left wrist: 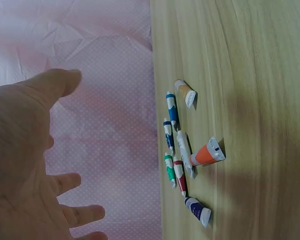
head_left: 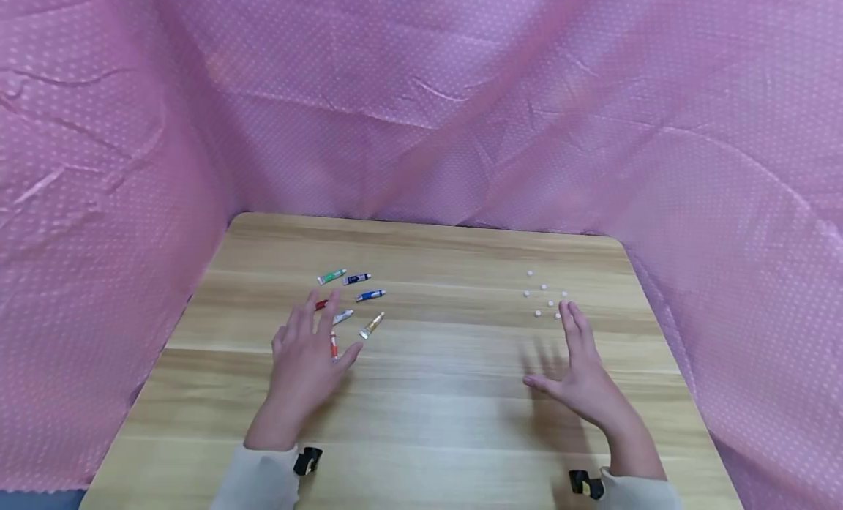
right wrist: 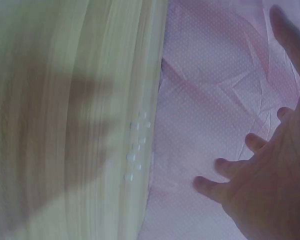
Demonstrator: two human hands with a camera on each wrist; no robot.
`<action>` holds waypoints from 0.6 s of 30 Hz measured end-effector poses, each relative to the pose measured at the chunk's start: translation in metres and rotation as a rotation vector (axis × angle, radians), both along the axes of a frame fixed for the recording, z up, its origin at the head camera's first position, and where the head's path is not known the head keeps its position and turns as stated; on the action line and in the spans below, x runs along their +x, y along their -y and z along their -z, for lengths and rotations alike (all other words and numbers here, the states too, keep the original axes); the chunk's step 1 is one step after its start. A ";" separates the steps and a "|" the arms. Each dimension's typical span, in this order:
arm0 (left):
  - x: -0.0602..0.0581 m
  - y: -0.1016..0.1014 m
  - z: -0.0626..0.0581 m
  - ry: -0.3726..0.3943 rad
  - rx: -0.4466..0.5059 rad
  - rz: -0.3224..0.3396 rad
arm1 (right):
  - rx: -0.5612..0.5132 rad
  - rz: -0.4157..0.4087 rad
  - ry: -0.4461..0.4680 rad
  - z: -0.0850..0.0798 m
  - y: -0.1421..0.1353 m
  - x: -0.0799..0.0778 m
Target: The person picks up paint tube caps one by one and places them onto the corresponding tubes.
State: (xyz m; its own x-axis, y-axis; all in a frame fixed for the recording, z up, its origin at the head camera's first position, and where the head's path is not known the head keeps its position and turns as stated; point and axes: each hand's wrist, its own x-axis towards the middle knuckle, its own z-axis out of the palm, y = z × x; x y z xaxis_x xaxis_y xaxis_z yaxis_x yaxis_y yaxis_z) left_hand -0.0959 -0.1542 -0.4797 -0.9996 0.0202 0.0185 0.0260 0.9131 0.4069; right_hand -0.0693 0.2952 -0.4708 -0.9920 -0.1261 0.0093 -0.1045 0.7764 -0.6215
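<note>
My left hand [head_left: 304, 360] hovers over a loose group of small paint tubes, fingers spread and holding nothing. Around it lie a green tube [head_left: 331, 276], a dark blue tube [head_left: 356, 279], a blue tube [head_left: 370, 295], a gold tube [head_left: 372, 325] and a white tube [head_left: 343, 317]. A red tube [left wrist: 179, 175] and an orange tube [left wrist: 208, 154] are partly covered by the hand in the head view; a purple tube [left wrist: 197, 211] shows in the left wrist view. My right hand [head_left: 588, 385], fingers extended and holding nothing, is raised near several small white round pieces [head_left: 543, 287].
The wooden table [head_left: 435, 393] has rounded far corners. Pink dotted cloth [head_left: 408, 115] hangs behind it and along both sides. A black wrist mount [head_left: 307, 461] sits by the left sleeve, another black mount [head_left: 585, 484] by the right sleeve. The right hand casts a shadow on the tabletop.
</note>
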 end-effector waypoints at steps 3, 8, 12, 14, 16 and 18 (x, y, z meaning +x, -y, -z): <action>0.001 0.003 0.003 -0.019 0.013 -0.002 | -0.026 0.014 0.023 0.003 -0.008 -0.003; 0.002 0.009 0.009 -0.044 0.039 -0.024 | -0.041 0.021 -0.006 0.008 -0.017 -0.007; 0.001 0.014 0.017 -0.051 0.055 -0.085 | -0.054 0.031 -0.051 0.013 -0.024 -0.010; -0.001 0.018 0.022 -0.048 0.056 -0.119 | -0.070 0.036 -0.069 0.015 -0.027 -0.012; -0.002 0.023 0.027 -0.034 0.052 -0.149 | -0.088 0.038 -0.085 0.018 -0.030 -0.014; -0.003 0.028 0.032 -0.017 0.050 -0.165 | -0.112 0.040 -0.101 0.021 -0.033 -0.016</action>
